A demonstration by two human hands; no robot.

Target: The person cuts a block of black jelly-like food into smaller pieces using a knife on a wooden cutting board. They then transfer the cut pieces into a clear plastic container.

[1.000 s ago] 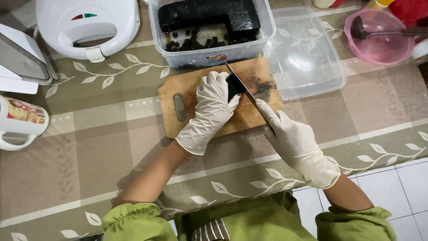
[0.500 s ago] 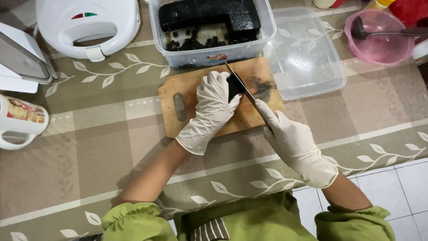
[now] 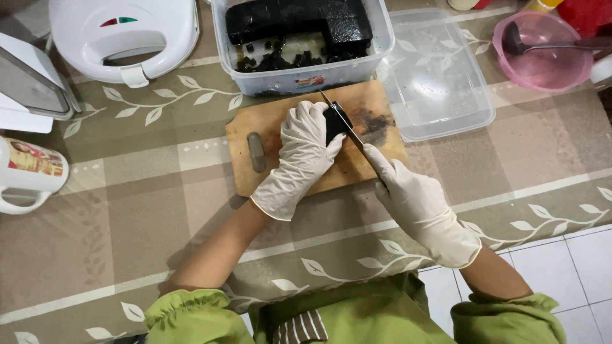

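Two gloved hands work on a wooden board [image 3: 274, 137]. The left hand [image 3: 305, 150] lies over a black block [image 3: 334, 124], fingers bent down on it to keep it in place. The right hand [image 3: 417, 204] is closed around the handle of a knife [image 3: 341, 121], and the blade rests on the block near the middle of the board. The board's far edge touches a clear tub [image 3: 299, 76] with more black jelly inside. A small red and blue sticker sits on the tub's front wall. A clear lid [image 3: 440, 83] lies just right of the board. A pink bowl [image 3: 542, 54] is further right. The mat [image 3: 127, 210] near the left arm has open room.
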